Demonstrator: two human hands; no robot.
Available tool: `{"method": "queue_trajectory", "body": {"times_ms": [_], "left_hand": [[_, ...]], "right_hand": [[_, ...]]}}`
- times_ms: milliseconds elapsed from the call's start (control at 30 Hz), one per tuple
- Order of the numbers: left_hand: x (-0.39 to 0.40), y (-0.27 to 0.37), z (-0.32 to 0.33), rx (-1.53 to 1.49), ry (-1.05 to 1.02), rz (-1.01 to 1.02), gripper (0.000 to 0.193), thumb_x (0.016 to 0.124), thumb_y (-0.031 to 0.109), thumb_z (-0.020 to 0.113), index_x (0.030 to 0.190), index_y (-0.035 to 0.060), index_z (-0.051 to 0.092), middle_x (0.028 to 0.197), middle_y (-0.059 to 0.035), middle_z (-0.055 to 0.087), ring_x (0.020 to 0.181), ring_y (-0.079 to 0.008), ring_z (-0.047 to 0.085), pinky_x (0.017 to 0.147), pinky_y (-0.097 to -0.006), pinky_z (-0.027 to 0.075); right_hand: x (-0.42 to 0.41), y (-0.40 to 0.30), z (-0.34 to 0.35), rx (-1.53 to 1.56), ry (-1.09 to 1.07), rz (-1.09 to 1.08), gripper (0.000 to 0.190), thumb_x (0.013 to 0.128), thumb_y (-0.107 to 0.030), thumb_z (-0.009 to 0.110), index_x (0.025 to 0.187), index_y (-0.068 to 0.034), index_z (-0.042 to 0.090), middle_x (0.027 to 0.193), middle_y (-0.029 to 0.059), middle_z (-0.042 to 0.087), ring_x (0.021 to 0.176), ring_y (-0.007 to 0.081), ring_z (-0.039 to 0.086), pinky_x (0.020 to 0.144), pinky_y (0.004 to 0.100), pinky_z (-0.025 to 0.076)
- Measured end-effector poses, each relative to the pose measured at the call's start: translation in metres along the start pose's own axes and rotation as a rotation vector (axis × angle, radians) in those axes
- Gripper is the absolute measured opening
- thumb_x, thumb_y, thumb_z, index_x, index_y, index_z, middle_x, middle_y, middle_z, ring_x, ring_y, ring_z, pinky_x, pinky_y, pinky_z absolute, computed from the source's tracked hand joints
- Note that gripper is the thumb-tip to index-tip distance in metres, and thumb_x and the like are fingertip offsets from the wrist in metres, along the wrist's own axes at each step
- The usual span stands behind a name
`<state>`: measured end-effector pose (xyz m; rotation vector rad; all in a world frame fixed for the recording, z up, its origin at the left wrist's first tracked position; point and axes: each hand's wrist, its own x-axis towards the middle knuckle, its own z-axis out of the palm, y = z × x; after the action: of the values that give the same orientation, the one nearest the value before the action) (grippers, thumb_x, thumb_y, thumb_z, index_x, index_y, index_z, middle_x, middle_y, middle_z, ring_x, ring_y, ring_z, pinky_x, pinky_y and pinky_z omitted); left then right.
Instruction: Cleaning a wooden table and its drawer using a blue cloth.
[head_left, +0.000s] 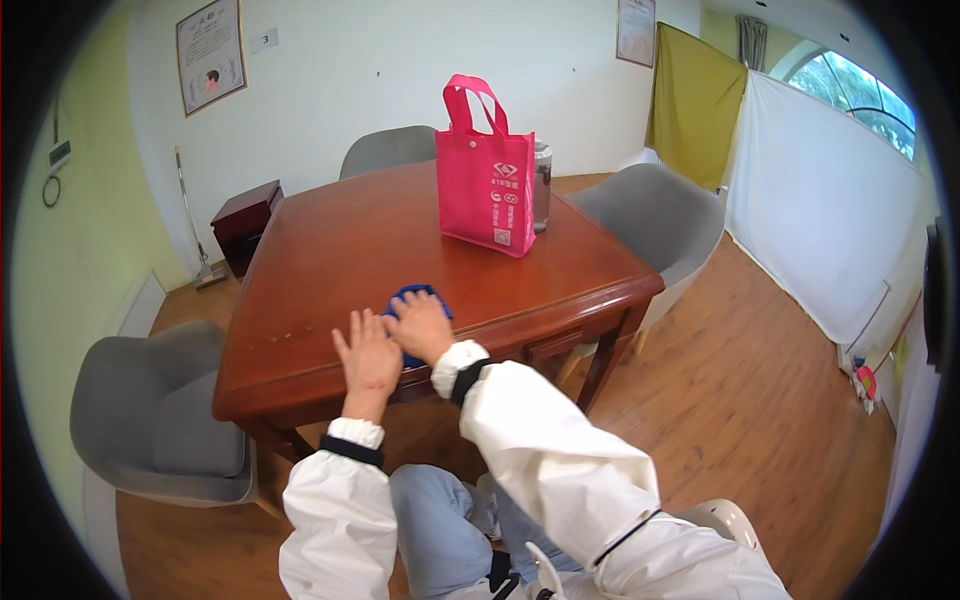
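Observation:
A blue cloth item (414, 291) lies at the near edge of the wooden table (337, 240), mostly covered by my hands. My right hand (421, 324) rests palm down on it, fingers somewhat spread. Close beside, on the bare wood and at the cloth's left side, my left hand (369, 356) is flat with its fingers apart. Neither hand is seen to grip anything. Farther back on the tabletop stands a pink non-woven tote bag (484, 187), its handles up and its front bearing printed writing.
A clear bottle (541, 187) stands right behind the bag. Grey chairs are at the table's left (165, 412), far side (390, 150) and right (652, 210). A dark wooden cabinet (247, 217) and a mop (196, 247) stand at the back left.

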<state>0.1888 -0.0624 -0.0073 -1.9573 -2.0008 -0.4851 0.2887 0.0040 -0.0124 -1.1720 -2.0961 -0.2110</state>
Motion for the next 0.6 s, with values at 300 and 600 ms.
{"method": "queue_trajectory", "body": {"times_ms": [300,600], "left_hand": [[0.003,0.022,-0.004,-0.002,-0.103,-0.006,0.051,0.089,0.025,0.032,0.132,-0.0011,0.039,0.144,-0.0131,0.029,0.136,-0.0271,0.019,0.107,-0.0552,0.012],[0.023,0.114,0.026,-0.300,0.017,0.089,0.052,0.086,0.029,0.042,0.129,0.0007,0.043,0.140,-0.0163,0.033,0.133,-0.0285,0.025,0.106,-0.0571,0.012]], "right_hand": [[-0.010,0.018,-0.013,-0.041,0.002,-0.088,0.032,0.082,-0.033,0.051,0.081,-0.004,0.064,0.089,0.0135,0.062,0.089,0.0289,0.057,0.076,0.0408,0.044],[-0.031,0.108,-0.058,-0.238,-0.024,0.225,0.033,0.084,-0.034,0.049,0.094,-0.005,0.062,0.100,0.0114,0.061,0.098,0.0303,0.055,0.086,0.0517,0.039]]}}
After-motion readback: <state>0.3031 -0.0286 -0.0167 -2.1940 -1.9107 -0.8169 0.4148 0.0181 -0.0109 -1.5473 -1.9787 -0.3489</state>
